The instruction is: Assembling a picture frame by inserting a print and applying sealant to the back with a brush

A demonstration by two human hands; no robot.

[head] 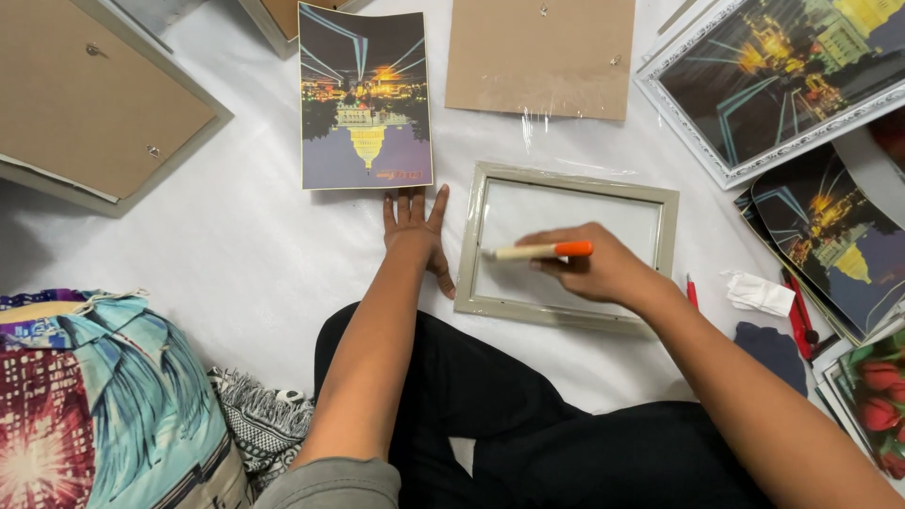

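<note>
The orange-capped cream marker [539, 250] is clenched in the right hand [603, 269] over the grey rectangular frame [567, 247], while the left hand [415, 231] lies flat, released, just below the night-scene print [365, 99].

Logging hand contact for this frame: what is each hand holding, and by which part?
The right hand grips a marker by its orange end. The left hand holds nothing, flat on the sheet.

Grey short sleeve [339, 483], black trousers [528, 424]
</note>
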